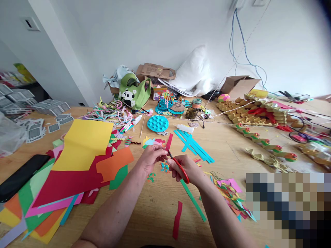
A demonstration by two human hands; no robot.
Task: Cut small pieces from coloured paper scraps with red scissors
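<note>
Red-handled scissors (181, 169) are held in my right hand (184, 168), their blades pointing up and left toward my other hand. My left hand (154, 156) is closed in a pinch at the blade tips; what it pinches is too small to make out. Below the hands lie small blue paper bits (164, 167) and green bits (151, 177). A red paper strip (169, 141) lies just beyond the fingers, and a long green strip (192, 199) runs beneath my right wrist. Another red strip (177, 220) is nearer the front. Fish-shaped paper cutouts (152, 142) lie behind my left hand.
Stacked coloured paper (82, 144) and a black phone (23, 175) are at left. Blue strips (198, 148), a white glue bottle (185, 128) and a blue plate (157, 123) lie beyond the hands. Egg cartons (240, 110) and paper scraps (234, 196) are at right.
</note>
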